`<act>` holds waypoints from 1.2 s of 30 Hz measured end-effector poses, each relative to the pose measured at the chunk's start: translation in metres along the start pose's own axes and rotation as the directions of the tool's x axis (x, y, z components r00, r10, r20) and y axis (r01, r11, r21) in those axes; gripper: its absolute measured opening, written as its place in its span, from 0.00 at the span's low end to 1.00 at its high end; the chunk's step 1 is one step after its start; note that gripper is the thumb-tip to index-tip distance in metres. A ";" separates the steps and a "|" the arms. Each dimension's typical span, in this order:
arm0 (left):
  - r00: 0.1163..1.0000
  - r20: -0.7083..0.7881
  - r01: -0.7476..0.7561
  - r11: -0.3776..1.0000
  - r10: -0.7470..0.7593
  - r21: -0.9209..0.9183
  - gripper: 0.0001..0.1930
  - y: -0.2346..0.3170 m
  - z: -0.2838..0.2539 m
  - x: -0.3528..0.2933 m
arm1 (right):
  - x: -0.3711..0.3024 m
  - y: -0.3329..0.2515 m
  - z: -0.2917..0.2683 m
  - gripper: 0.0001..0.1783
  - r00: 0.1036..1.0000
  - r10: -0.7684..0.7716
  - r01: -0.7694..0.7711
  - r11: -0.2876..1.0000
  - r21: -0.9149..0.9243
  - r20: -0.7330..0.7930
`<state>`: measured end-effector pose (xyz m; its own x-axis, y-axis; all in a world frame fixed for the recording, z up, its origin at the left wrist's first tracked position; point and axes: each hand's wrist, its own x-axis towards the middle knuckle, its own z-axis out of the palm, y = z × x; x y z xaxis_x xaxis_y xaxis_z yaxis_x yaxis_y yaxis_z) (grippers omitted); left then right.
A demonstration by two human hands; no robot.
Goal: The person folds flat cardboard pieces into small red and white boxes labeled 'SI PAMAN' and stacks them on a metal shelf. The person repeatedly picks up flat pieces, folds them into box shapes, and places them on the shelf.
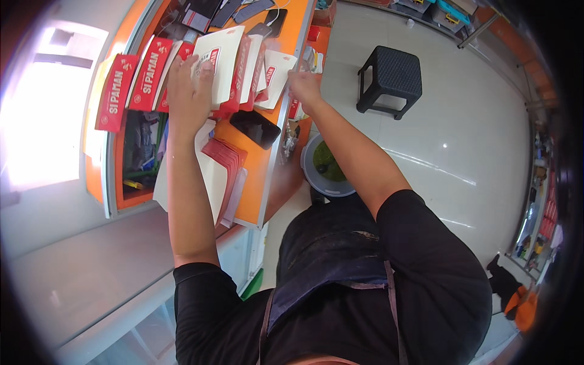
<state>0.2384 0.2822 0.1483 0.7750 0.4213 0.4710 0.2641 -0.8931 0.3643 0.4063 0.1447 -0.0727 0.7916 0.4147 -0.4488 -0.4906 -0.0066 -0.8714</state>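
A row of red and white folded paper food boxes (pixel 149 76) leans along the orange counter. My left hand (pixel 190 100) is among them, its fingers and thumb closed around one white-sided box. To its right, more boxes (pixel 222 58) stand tilted and overlapping. My right hand (pixel 305 91) is closed at the counter's right edge, beside the last white box (pixel 278 74). What its fingers hold, if anything, is hidden. A black phone (pixel 255 129) lies below the boxes. Near my left forearm rests a stack of flat red and white cardboard pieces (pixel 226 159).
The orange counter (pixel 249 204) has a metal-trimmed edge. Another phone (pixel 277 23) with a cable lies at its far end. A grey bucket (pixel 311 170) with green contents stands below, right of the counter. A black stool (pixel 392 76) stands on the tiled floor (pixel 450 146).
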 end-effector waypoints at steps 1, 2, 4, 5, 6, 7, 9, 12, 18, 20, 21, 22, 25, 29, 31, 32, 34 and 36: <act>0.993 0.089 0.074 0.997 -0.076 0.023 0.30 -0.006 0.001 0.007 | 0.003 0.001 0.004 0.20 0.999 -0.001 0.003 0.998 -0.061 0.036; 0.980 0.152 0.127 0.991 -0.132 0.047 0.29 0.005 0.001 0.012 | 0.005 -0.003 0.006 0.19 0.998 -0.004 0.013 0.992 -0.125 0.067; 0.969 0.193 0.144 0.987 -0.155 0.072 0.28 0.011 0.001 0.013 | -0.001 -0.003 0.015 0.17 0.992 -0.121 0.123 0.955 -0.270 0.026; 0.964 0.213 0.148 0.986 -0.161 0.075 0.28 0.016 0.004 0.015 | 0.000 -0.005 0.015 0.16 0.983 -0.186 0.175 0.921 -0.347 0.002; 0.962 0.209 0.162 0.984 -0.175 0.079 0.26 0.024 0.005 0.016 | 0.009 -0.002 0.016 0.17 0.985 -0.174 0.157 0.904 -0.398 -0.009; 0.965 0.205 0.152 0.985 -0.165 0.077 0.26 0.025 0.009 0.019 | 0.012 0.000 0.015 0.16 0.990 -0.141 0.136 0.943 -0.304 0.006; 0.971 0.170 0.156 0.985 -0.167 0.078 0.25 0.019 0.012 0.016 | 0.015 -0.001 0.013 0.13 0.993 -0.089 0.099 0.987 -0.130 0.079; 0.960 0.210 0.184 0.983 -0.186 0.028 0.24 0.020 0.013 0.020 | 0.019 0.005 -0.002 0.10 0.988 -0.111 0.103 0.992 0.078 0.107; 0.974 0.145 0.187 0.981 -0.176 -0.060 0.37 0.027 0.024 0.008 | -0.021 -0.010 -0.036 0.08 0.971 -0.052 -0.056 0.901 0.431 0.234; 0.901 0.352 0.358 0.891 -0.252 -0.280 0.37 0.060 0.008 0.015 | -0.006 0.003 -0.057 0.07 0.970 -0.132 0.036 0.906 0.421 0.202; 0.845 0.458 0.459 0.813 -0.276 -0.358 0.38 0.079 -0.002 0.008 | -0.012 -0.002 -0.063 0.07 0.968 -0.170 0.078 0.902 0.425 0.183; 0.859 0.387 0.474 0.809 -0.337 -0.348 0.37 0.089 -0.008 -0.004 | -0.029 -0.010 -0.069 0.07 0.963 -0.207 0.118 0.897 0.426 0.170; 0.804 0.485 0.563 0.702 -0.344 -0.436 0.35 0.113 -0.021 -0.032 | -0.061 -0.018 -0.112 0.07 0.927 -0.326 0.253 0.908 0.334 0.184; 0.787 0.611 0.567 0.484 -0.080 -0.667 0.34 0.151 -0.029 -0.088 | -0.136 -0.026 -0.185 0.06 0.860 -0.487 0.452 0.865 0.216 0.154; 0.760 0.649 0.570 0.453 0.026 -0.686 0.35 0.154 -0.025 -0.124 | -0.181 -0.025 -0.220 0.06 0.871 -0.473 0.457 0.879 0.137 0.133; 0.733 0.677 0.585 0.443 0.070 -0.679 0.37 0.160 -0.028 -0.138 | -0.205 -0.022 -0.233 0.06 0.879 -0.464 0.456 0.886 0.088 0.114; 0.671 0.726 0.619 0.423 0.154 -0.662 0.40 0.174 -0.038 -0.158 | -0.250 -0.010 -0.251 0.06 0.896 -0.441 0.436 0.896 0.091 0.056; 0.606 0.731 0.500 0.565 0.313 -0.657 0.43 0.179 -0.048 -0.166 | -0.294 0.000 -0.263 0.07 0.896 -0.445 0.441 0.890 0.116 0.004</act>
<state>0.1294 0.0601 0.1740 0.9722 -0.1399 -0.1875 0.1595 -0.1902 0.9687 0.2691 -0.2167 0.0067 0.9258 0.3777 -0.0135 -0.1294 0.2832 -0.9503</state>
